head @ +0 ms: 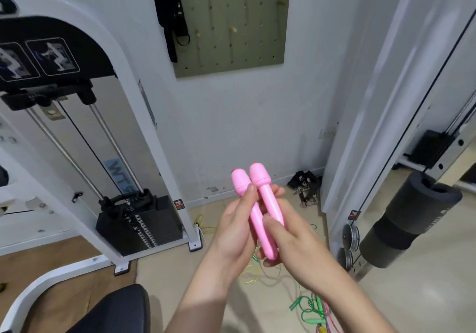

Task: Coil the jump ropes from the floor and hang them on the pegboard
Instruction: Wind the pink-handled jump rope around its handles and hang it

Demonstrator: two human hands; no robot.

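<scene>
Two pink jump rope handles [260, 198] stand side by side, tips up, in front of me. My left hand [235, 225] grips the left handle from the left. My right hand [291, 240] holds the right handle from the right, thumb on its front. The pink rope itself is hidden behind my hands. Below on the floor lie a thin yellow-green rope [251, 273] and a green jump rope [310, 309] with green handles, tangled with a purple cord. The olive pegboard [231, 23] with wooden pegs hangs on the wall above.
A white weight-stack machine [134, 219] stands at the left, a black padded seat [116, 312] below it. Black straps [172, 18] hang beside the pegboard. At the right are a white cable frame and a black foam roller pad [409, 221]. A black strap attachment [306, 185] lies by the wall.
</scene>
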